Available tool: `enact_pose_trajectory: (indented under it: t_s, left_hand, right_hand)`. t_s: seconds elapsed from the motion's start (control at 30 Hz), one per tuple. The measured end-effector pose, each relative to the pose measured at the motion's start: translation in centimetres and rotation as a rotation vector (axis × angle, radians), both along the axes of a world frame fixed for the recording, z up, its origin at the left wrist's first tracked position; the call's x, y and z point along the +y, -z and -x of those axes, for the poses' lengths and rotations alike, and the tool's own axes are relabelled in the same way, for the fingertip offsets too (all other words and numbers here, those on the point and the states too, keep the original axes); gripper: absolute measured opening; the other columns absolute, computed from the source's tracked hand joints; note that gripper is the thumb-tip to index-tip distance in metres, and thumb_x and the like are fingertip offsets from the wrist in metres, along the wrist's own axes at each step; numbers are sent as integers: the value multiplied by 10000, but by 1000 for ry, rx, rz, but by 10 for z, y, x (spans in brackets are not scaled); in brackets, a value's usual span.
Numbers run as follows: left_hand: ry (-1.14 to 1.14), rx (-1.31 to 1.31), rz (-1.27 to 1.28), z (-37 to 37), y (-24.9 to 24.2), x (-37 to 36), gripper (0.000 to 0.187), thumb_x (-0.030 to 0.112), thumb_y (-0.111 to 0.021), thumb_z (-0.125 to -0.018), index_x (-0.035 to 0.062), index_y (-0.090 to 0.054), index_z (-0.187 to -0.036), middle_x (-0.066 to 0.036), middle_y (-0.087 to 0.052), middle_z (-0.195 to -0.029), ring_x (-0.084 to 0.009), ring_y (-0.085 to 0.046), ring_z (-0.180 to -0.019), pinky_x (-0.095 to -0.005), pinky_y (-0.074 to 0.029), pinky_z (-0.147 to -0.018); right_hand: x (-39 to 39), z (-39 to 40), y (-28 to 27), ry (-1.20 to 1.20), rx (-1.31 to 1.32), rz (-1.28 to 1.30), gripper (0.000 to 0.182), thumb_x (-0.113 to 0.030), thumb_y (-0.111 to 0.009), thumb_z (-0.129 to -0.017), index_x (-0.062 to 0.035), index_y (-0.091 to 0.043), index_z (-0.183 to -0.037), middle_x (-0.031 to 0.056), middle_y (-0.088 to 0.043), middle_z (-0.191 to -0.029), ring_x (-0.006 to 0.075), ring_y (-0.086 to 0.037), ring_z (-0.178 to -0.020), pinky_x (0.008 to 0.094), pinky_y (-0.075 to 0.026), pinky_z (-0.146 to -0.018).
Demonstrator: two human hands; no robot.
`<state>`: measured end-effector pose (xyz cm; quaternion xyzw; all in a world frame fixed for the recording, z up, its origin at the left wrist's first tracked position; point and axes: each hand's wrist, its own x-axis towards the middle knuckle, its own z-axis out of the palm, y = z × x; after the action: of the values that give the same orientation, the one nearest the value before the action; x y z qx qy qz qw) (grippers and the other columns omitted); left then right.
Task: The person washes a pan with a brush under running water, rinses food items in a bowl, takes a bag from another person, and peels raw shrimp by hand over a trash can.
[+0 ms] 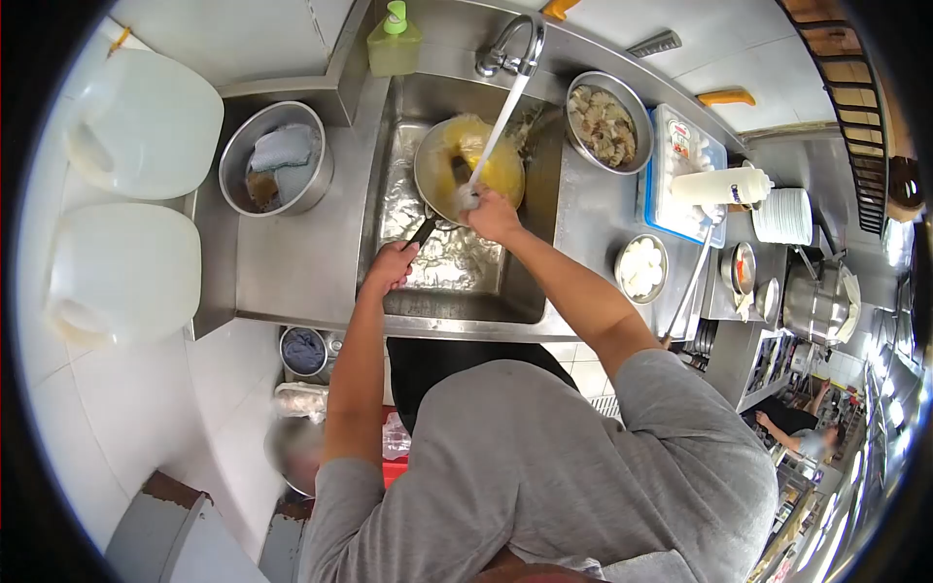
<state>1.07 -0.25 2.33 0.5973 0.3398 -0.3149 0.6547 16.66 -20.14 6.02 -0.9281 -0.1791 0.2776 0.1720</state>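
A person holds a pan (pixel 426 180) within the far half of a sink (pixel 457 277), under a running faucet (pixel 491 64). The left hand (pixel 392 267), at the sink's left edge, has its fingers clenched round the black handle (pixel 422 233). The right hand (pixel 494 216) reaches over the pan; blur hides whether its fingers grip anything. Open room lies between pan and sink's near edge, with narrower gaps toward the sink's side walls. Right of the sink stands a food bowl (pixel 607 80).
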Motion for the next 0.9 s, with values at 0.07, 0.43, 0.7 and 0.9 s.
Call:
enact_pose_trajectory:
  t_s: [0.07, 0.43, 0.7, 0.9]
  left_hand:
    - [-17, 22, 28, 3, 1, 0, 288, 383, -554, -991, 102, -604, -1024, 15, -475, -601, -84, -410, -415, -263, -288, -342]
    - [50, -2, -42, -1, 5, 0, 302, 403, -533, -999, 108, -595, -1009, 26, -463, -605, -81, -391, -423, -263, -304, -361]
    - [74, 6, -73, 1, 20, 0, 329, 415, -532, -994, 99, -602, -1052, 6, -482, -616, -100, -416, -429, -282, -335, -364]
    - [133, -39, -139, -1, 6, -1, 364, 400, -528, -995, 53, -604, -1074, -11, -504, -621, -111, -439, -430, -298, -349, -358]
  right_hand:
    - [-16, 26, -30, -65, 26, -180, 746, -216, -729, -736, -7, -493, -1412, 228, -579, -1330, 349, -628, -1076, 381, -481, -961]
    - [41, 26, -50, 512, 326, -539, 744, -69, -735, -703, 36, -476, -1393, 167, -681, -927, 206, -632, -570, 333, -514, -515]
    - [-11, 10, -58, -128, 84, 27, 601, -215, -684, -718, -41, -574, -1283, 278, -671, -1098, 403, -667, -1043, 494, -526, -900]
    - [-6, -4, -69, -200, -54, 361, 530, -200, -618, -789, 9, -546, -1270, 209, -668, -1182, 360, -650, -1120, 458, -534, -933]
